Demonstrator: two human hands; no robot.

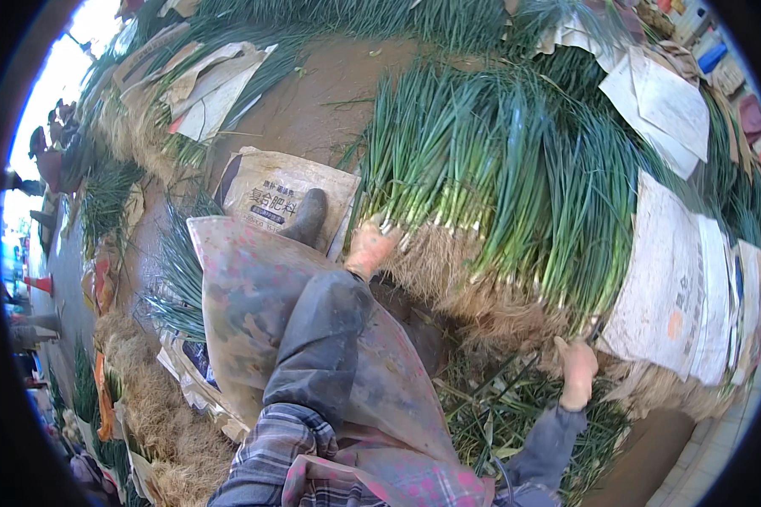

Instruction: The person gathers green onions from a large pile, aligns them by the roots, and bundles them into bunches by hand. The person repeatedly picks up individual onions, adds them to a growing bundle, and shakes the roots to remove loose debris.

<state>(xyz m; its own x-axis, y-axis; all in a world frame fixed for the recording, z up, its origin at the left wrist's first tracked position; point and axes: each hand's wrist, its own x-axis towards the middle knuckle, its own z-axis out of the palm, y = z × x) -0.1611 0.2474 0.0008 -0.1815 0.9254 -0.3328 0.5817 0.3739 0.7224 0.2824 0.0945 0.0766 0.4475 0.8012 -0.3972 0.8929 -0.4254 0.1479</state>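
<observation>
A broad row of green onions (501,171) with green tops, pale stems and tan roots (444,260) lies before me. My left hand (372,247), in a pinkish-orange glove, has its fingers at the stem bases and roots at the row's left end; whether it grips them is unclear. My right hand (577,367), gloved alike, is at the root ends on the row's right side, beside a white woven sack (659,285). A thin dark thing shows by its fingers, and I cannot tell whether it is held. My left sleeve is plaid, the right one grey.
A printed woven sack (273,190) lies under a dark rubber boot (311,218). A translucent spotted apron (241,317) covers my lap. Loose green leaves (494,412) litter the ground below the roots. More onion bundles lie left and beyond, and an orange cone (39,284) stands far left.
</observation>
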